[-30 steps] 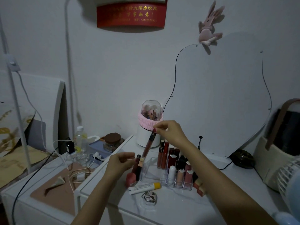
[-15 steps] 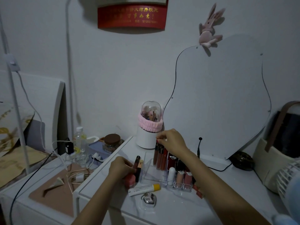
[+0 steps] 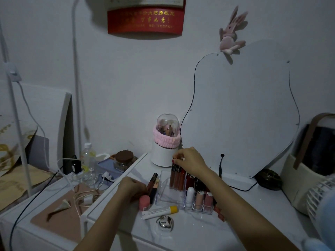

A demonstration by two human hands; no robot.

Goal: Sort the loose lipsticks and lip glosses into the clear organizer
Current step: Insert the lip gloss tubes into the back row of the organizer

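Right hand (image 3: pixel 192 163) fingers pinch the cap of a lip gloss (image 3: pixel 174 175) standing upright in the clear organizer (image 3: pixel 170 194) on the white bench (image 3: pixel 192 230), beside other tubes. Left hand (image 3: pixel 131 188) curled at the loose lipsticks (image 3: pixel 151 184) just left of the organizer; whether it holds one, cannot tell. White tube (image 3: pixel 159 212) lies in front.

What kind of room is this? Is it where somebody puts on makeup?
Probably yes: it looks like a makeup corner at home, maybe in a bedroom. A wavy mirror leans on the wall, a clear organizer holds lipsticks and glosses, and a domed brush holder stands on the white table.
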